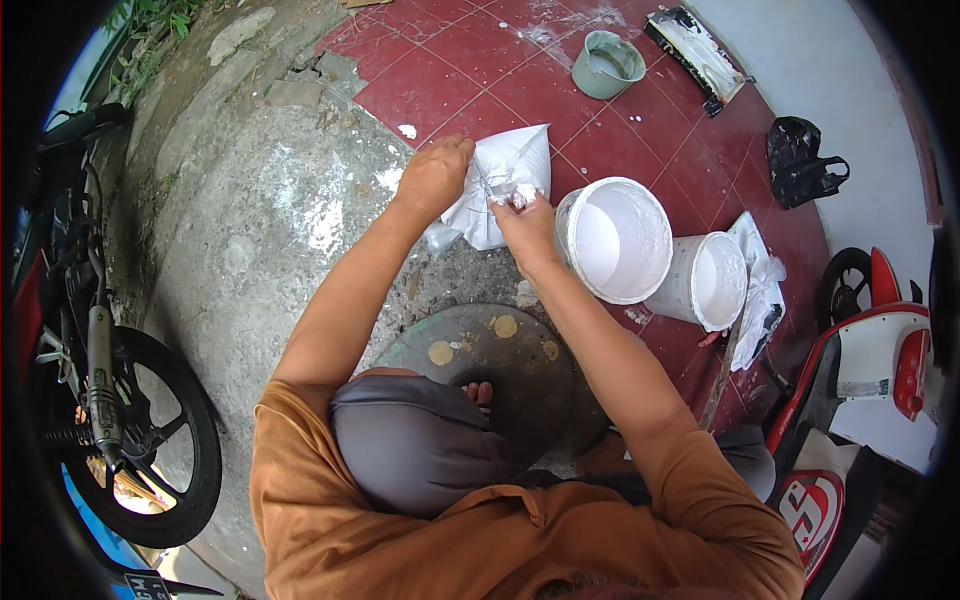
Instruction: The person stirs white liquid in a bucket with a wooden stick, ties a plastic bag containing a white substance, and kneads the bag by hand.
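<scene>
A full white plastic bag (515, 160) rests where the red tiles meet the grey concrete, its top bunched up towards me. My right hand (527, 232) grips the gathered neck, with white plastic puffing out above the thumb and fingers. Fingers curled closed, my left hand (432, 182) is at the bag's left edge; what it pinches is hidden. Just right of my right hand stands a large white bucket (650, 285) with pale contents. A smaller white bucket (673, 300) leans close beside it, coated inside with white.
Farther off are a grey-green pail (592, 82), a white-smeared paint tray (697, 55) and a black plastic bag (790, 160). A crumpled white sack (757, 310) lies beyond the buckets. Motorcycles flank me, one wheel (205, 440) at left and a red-white body (870, 370) at right.
</scene>
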Tool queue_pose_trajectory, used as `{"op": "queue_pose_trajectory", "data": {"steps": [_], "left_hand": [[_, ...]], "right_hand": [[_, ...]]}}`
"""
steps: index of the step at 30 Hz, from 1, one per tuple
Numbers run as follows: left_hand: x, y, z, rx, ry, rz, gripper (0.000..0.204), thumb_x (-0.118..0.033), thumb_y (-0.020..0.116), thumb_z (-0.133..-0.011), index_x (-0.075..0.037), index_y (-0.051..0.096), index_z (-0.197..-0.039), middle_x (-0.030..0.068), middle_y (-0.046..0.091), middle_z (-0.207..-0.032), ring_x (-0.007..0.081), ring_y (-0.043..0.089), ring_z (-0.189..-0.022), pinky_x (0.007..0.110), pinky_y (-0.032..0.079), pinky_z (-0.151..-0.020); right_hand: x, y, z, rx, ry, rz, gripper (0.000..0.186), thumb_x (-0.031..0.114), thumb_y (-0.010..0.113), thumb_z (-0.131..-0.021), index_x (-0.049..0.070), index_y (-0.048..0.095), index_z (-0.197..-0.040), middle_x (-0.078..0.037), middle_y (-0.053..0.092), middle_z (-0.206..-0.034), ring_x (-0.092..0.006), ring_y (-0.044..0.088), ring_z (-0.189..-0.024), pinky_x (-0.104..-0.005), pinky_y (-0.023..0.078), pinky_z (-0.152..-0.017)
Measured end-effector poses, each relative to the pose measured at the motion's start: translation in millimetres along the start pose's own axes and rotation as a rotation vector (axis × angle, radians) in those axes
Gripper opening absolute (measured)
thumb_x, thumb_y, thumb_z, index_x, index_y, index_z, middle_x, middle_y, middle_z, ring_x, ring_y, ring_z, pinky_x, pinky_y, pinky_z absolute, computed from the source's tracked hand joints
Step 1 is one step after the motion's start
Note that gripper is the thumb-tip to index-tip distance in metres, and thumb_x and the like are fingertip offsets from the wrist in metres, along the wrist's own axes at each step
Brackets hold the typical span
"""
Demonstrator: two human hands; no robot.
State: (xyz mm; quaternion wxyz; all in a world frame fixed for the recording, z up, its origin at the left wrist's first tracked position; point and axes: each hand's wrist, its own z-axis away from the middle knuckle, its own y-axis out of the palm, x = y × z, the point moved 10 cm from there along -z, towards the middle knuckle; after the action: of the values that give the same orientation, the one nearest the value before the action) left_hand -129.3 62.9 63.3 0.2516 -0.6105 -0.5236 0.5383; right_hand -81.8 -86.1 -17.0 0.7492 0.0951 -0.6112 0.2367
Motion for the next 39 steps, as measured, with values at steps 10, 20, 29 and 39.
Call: {"op": "queue_pose_trajectory", "data": {"steps": [10, 20, 29, 39], "left_hand": [[-9.3, -15.0, -3.1, -0.106, 0.09, -0.095, 0.009, -0.005, 0.053, -0.085, -0.003, 0.055, -0.093, 0.0153, 0.06, -0.09, 0.0337, 0.062, -0.09, 0.043, 0.053, -0.075], [32.3, -1.2, -7.2, 0.147, -0.183, -0.041, 0.023, -0.014, 0.063, -0.082, -0.002, 0.061, -0.101, 0.0181, 0.063, -0.096, 0.0362, 0.063, -0.092, 0.045, 0.052, -0.08], [21.4, 5.8, 5.4, 0.267, 0.09, 0.278, 0.041, -0.017, 0.072, -0.078, -0.008, 0.067, -0.117, 0.0192, 0.066, -0.109, 0.032, 0.062, -0.101, 0.04, 0.049, -0.091], [16.4, 41.7, -0.1, 0.428, -0.114, 0.372, 0.016, -0.013, 0.07, -0.084, 0.002, 0.066, -0.091, 0.0144, 0.064, -0.079, 0.0223, 0.062, -0.072, 0.036, 0.048, -0.067]], "right_hand": [[-11.0, 10.8, 9.1, 0.003, 0.178, -0.189, 0.012, 0.001, 0.072, -0.08, 0.0, 0.061, -0.084, -0.002, 0.059, -0.072, -0.0107, 0.053, -0.061, -0.0269, 0.042, -0.056], [-16.5, 9.5, -6.4, -0.032, 0.156, -0.092, 0.014, 0.002, 0.074, -0.077, 0.001, 0.06, -0.081, -0.003, 0.059, -0.07, -0.0119, 0.053, -0.057, -0.0282, 0.042, -0.055], [-22.7, 16.3, -1.4, -0.029, 0.202, -0.236, 0.019, 0.003, 0.076, -0.075, 0.003, 0.059, -0.085, -0.004, 0.062, -0.076, -0.0111, 0.056, -0.061, -0.0269, 0.043, -0.055], [-61.9, 1.9, 57.6, -0.032, 0.281, -0.091, 0.025, 0.02, 0.071, -0.087, 0.004, 0.057, -0.098, -0.004, 0.062, -0.085, -0.012, 0.061, -0.073, -0.0273, 0.048, -0.058]]}}
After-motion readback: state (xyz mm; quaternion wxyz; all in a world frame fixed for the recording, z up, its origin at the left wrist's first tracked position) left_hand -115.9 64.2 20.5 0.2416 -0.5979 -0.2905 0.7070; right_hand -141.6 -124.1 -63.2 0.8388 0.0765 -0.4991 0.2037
